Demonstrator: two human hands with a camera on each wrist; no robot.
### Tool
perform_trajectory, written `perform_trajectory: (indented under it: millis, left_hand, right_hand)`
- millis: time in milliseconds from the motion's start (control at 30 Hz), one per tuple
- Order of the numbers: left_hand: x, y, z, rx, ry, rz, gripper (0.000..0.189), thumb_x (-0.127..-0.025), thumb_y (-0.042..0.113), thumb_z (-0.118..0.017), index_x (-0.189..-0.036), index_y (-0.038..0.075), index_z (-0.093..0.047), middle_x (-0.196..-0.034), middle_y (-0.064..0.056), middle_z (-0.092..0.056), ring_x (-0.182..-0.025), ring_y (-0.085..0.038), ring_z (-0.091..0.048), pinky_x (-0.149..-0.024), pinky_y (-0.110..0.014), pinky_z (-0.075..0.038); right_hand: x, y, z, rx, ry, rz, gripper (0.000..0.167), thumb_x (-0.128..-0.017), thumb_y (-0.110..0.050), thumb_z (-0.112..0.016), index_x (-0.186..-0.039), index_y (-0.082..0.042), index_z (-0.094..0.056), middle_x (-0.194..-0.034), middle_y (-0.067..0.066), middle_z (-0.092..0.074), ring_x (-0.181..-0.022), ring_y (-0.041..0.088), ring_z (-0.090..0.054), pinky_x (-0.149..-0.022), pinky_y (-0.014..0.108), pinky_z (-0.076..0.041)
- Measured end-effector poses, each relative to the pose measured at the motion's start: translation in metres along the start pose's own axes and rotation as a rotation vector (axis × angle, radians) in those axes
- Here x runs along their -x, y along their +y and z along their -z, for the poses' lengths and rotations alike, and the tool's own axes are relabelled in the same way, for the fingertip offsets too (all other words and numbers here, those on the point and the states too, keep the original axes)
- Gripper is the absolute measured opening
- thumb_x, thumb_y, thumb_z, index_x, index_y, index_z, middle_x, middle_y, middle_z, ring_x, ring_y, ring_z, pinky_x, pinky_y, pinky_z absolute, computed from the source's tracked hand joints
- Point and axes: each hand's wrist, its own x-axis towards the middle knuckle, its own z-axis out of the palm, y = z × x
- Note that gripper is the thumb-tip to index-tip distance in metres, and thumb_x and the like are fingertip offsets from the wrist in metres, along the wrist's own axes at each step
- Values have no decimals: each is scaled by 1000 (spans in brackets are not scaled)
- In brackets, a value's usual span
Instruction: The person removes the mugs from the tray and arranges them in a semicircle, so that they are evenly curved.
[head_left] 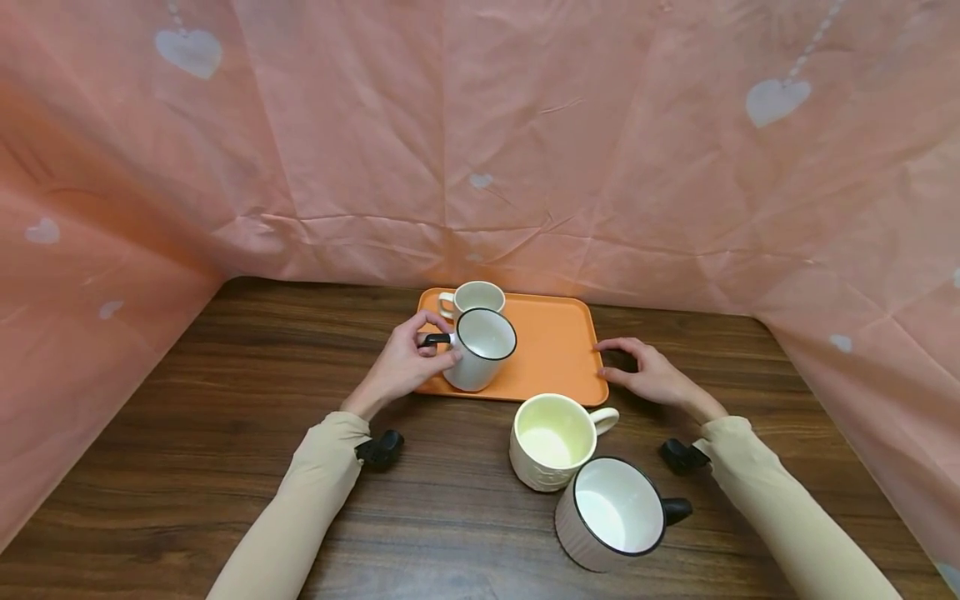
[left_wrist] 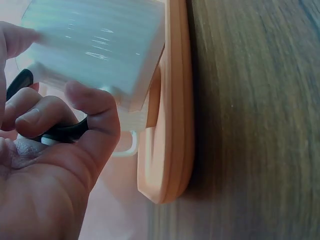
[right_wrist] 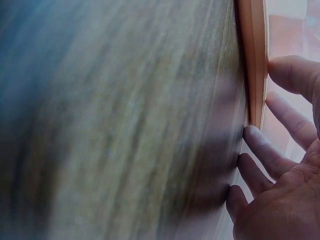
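My left hand [head_left: 401, 360] grips the black handle of a white mug [head_left: 471, 368] with a black rim, the thumb against its side. This mug is over the left front part of an orange tray [head_left: 555, 342]; I cannot tell whether its base fully rests there. Just behind it, a smaller off-white cup [head_left: 483, 293] stands on the tray, its handle to the left. The left wrist view shows fingers curled through the black handle [left_wrist: 65, 132]. On the right side, my right hand [head_left: 651, 377] touches the tray's edge [right_wrist: 256, 60] with loosely extended fingers.
In front of the tray, a cream mug [head_left: 534, 467] stands on the dark wooden table [head_left: 435, 517], its handle to the right. Close beside it is a wide ribbed mug [head_left: 581, 533] with black rim and handle. Pink cloth [head_left: 525, 150] hangs behind and at both sides.
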Motion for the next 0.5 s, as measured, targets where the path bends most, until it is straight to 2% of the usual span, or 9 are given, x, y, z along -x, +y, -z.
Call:
perform_trajectory:
  millis: [233, 400, 500]
  left_hand:
    - [5, 5, 2, 9, -13, -6, 33, -86, 7, -80, -111, 9, -59, -59, 7, -38, -52, -6, -31, -51, -20, -29]
    - [10, 8, 4, 33, -17, 15, 34, -86, 6, -80, -111, 7, -57, -66, -1, -56, -50, -5, -36, -52, -19, -34]
    - [12, 10, 6, 47, -23, 21, 35, -86, 6, -80, -112, 6, -56, -73, -8, -62, -51, -5, -40, -54, -18, -38]
  right_hand:
    - [1, 0, 1, 4, -5, -3, 43, -97, -23, -71, -136, -6, -61, -141, 22, -58, -137, 43, -47, -115, 64, -32]
    - [1, -1, 0, 10, -2, 8, 43, -97, -22, -71, -136, -6, -62, -140, 22, -59, -137, 44, -47, -115, 65, -33]
    - [1, -2, 0, 12, -1, 3, 43, -97, -23, -71, -136, -7, -62, -140, 22, -59, -137, 43, -47, -115, 65, -33]
